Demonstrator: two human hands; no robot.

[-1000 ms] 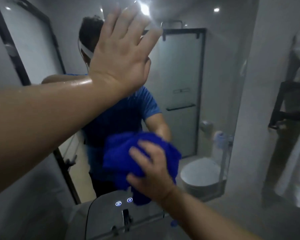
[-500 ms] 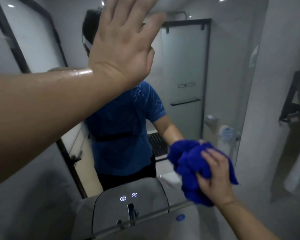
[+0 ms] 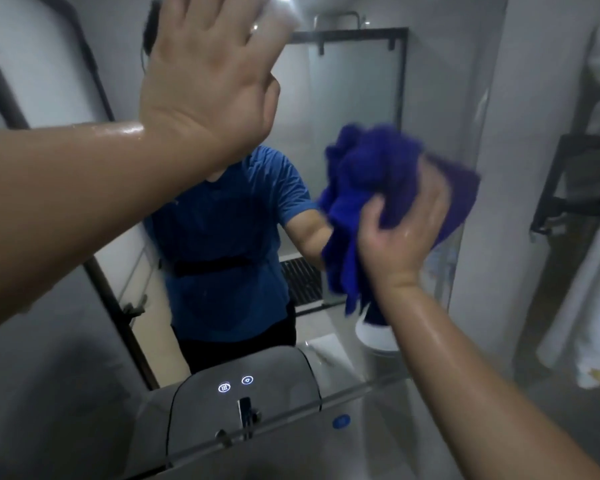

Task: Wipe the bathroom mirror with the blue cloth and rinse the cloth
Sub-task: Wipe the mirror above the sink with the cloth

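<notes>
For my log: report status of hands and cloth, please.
Left hand open, flat on mirror. Right hand grips cloth against mirror. Tap below, apart from cloth.

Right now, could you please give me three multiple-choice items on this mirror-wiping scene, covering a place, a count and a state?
1. Where against the mirror is the blue cloth?
A. lower left corner
B. right side, near the edge
C. top centre

2. How many lit icons glow at the mirror's bottom?
A. one
B. four
C. two

3. How is the left hand?
A. raised, fingers straight, holding nothing
B. gripping a bottle
C. hanging at the side

Answers: 1 B, the right hand bunches the cloth beside the mirror's right edge; 2 C, two white circles glow side by side; 3 A, its open palm faces the glass.
</notes>
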